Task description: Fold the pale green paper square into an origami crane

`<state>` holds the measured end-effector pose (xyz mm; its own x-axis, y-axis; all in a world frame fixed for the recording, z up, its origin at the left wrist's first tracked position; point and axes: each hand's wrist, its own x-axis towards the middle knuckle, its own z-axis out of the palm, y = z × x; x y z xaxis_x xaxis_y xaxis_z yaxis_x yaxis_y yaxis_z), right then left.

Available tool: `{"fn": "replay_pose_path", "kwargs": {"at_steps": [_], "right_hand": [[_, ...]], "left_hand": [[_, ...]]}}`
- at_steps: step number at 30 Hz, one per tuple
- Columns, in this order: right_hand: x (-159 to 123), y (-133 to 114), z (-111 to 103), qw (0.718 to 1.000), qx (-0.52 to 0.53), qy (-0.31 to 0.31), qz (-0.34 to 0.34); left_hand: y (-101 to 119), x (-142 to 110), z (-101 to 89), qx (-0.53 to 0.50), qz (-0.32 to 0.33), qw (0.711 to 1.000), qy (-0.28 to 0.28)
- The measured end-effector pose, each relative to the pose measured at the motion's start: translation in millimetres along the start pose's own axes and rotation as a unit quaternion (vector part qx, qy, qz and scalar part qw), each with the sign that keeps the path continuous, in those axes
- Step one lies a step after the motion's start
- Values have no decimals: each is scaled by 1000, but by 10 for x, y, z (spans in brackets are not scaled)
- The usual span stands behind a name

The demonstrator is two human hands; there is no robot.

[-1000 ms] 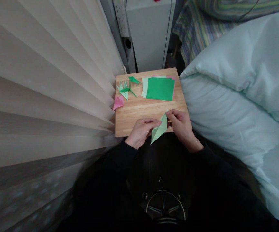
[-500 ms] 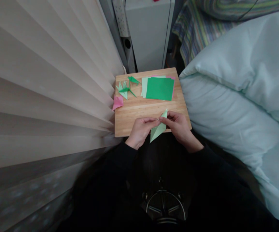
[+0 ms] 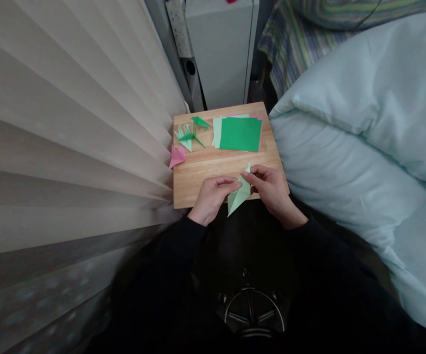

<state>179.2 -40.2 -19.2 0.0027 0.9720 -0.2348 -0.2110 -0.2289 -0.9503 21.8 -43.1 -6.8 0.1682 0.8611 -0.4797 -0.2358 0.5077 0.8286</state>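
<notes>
A pale green folded origami paper (image 3: 239,197) is held between both hands over the near edge of a wooden board (image 3: 198,169). My left hand (image 3: 214,195) pinches its left edge between thumb and fingers. With thumb and fingertips, my right hand (image 3: 269,188) grips the upper right part. Its pointed tip slants up and away, while the lower point hangs past the board's edge. Several folded green paper cranes (image 3: 186,137) lie at the board's far left, beside a pink folded paper (image 3: 177,156). A stack of green paper sheets (image 3: 241,133) rests at the far right.
A pleated curtain (image 3: 87,128) borders the board on the left. Pale blue bedding (image 3: 345,142) bulges up on the right. Behind the board stands a white cabinet (image 3: 220,54). Below, a round metal stool base (image 3: 254,309) shows on the dark floor.
My left thumb has slid slightly down and away from my right thumb, so more of the paper's face shows. The whole view has shifted a little.
</notes>
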Motion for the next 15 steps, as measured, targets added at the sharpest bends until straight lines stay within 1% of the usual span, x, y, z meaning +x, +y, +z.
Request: {"fn": "replay_pose_path", "kwargs": {"at_steps": [2,4,7,12,15], "right_hand": [[-19,-17,8,1000,-7,-13,-14],[-47,-29,18,999,-11,-29,-22],[-99,-50,36,998,-9,-49,-25],[-199,-149,71,997,-38,-68,-26],[-270,-232,79,996,-51,-77,-22]], "left_hand": [[13,-41,11,-16,0,1000,-17],[20,-82,21,-28,15,999,-29],[19,-122,24,-35,25,999,-33],[31,-180,4,-47,-9,999,-17],[53,-270,17,-53,-25,998,-5]]}}
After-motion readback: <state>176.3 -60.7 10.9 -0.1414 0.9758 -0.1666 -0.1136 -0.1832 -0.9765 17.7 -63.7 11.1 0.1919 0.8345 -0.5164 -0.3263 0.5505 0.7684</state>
